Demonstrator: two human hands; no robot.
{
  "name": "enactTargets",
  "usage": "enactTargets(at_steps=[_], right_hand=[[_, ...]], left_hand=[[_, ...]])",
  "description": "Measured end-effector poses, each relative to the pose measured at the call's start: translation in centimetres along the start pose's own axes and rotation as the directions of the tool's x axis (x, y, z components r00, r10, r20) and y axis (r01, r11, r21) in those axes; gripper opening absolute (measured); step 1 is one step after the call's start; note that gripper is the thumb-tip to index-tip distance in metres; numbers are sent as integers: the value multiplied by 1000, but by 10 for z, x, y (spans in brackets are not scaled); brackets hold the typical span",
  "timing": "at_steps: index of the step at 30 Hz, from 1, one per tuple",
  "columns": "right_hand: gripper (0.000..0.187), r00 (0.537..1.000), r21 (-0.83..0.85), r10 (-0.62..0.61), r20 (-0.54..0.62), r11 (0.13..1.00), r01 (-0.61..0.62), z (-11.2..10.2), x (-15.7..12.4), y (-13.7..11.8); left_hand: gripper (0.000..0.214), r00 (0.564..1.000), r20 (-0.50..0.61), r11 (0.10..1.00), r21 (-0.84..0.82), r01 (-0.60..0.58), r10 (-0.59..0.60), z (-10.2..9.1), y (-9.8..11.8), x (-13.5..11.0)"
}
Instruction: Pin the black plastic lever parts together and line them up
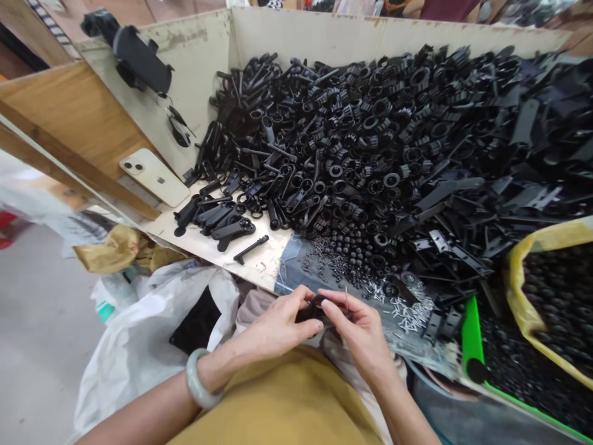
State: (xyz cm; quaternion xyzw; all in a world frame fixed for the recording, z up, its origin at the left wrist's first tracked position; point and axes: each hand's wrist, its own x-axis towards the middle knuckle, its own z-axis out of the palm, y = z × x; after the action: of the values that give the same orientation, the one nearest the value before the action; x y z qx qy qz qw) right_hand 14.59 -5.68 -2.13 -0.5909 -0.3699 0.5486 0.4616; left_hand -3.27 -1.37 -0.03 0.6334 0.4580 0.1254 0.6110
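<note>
In front of my lap, my left hand (285, 318) is closed round a small black plastic part (317, 303). My right hand (356, 321) pinches the same part from the other side, thumb on top. A thin brownish pin-like stick (346, 295) rises by the right fingers; whether they grip it is unclear. Fingers hide most of the black part. Just beyond the hands lie small black balls (359, 259), tiny dark pieces (319, 254) and a scatter of silver screws (410, 312).
A large heap of black plastic parts (352, 142) fills the walled bench. At left are clip-like pieces (225, 216), a white phone (155, 176) and a black phone holder (141, 59). A white sack (120, 352) hangs below; a yellow-rimmed bag (515, 278) and green-edged tray (472, 334) stand right.
</note>
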Motion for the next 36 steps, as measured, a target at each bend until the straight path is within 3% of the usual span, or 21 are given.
enactTargets(at_steps=[9, 19, 26, 31, 36], right_hand=[[22, 981, -102, -192, -15, 977, 190, 1, 5, 0], [26, 920, -245, -295, 258, 901, 358, -15, 9, -1], [28, 884, -287, -298, 361, 866, 410, -22, 13, 0], [19, 843, -463, -221, 490, 753, 467, -25, 16, -19], [16, 857, -558, -225, 464, 676, 481, -19, 16, -24]], left_hand=[[23, 979, 153, 982, -108, 152, -135, -1, 15, 6], [22, 945, 319, 906, -374, 198, -75, 2, 4, 3], [25, 940, 314, 936, -271, 223, -132, 0, 3, 5], [27, 938, 297, 963, -143, 228, -178, -1, 0, 6], [26, 947, 279, 960, -183, 212, -156, -1, -2, 9]])
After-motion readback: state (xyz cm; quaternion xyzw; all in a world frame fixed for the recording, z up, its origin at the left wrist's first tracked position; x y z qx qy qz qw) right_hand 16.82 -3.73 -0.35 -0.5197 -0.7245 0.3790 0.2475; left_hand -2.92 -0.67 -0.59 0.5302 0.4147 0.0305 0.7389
